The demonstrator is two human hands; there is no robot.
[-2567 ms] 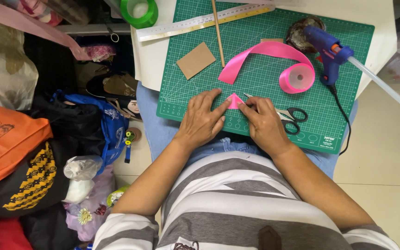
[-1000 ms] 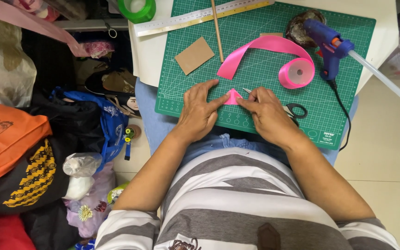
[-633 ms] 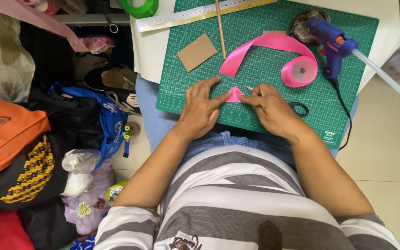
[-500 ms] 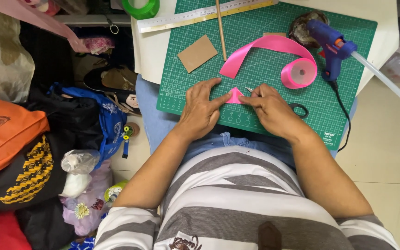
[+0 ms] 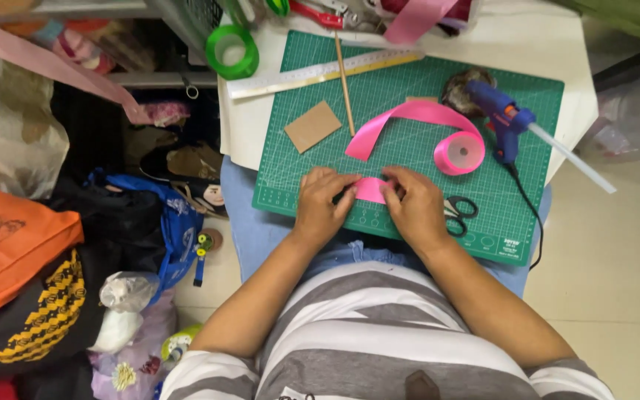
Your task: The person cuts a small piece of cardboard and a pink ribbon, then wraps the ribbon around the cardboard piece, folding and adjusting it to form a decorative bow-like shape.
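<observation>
Head view: we see small pink ribbon piece (image 5: pixel 370 190) lying on green cutting mat (image 5: pixel 409 148), right between both hands. Left hand (image 5: pixel 323 206) fingers curled, fingertips pinching piece's left edge. Right hand (image 5: pixel 415 206) fingers bent, pressing its right edge. Black scissors (image 5: pixel 459 215) just beside right hand. Pink ribbon roll (image 5: pixel 459 152) above, near blue glue gun (image 5: pixel 499 118). Mat rests on white bench (image 5: pixel 246 133).
</observation>
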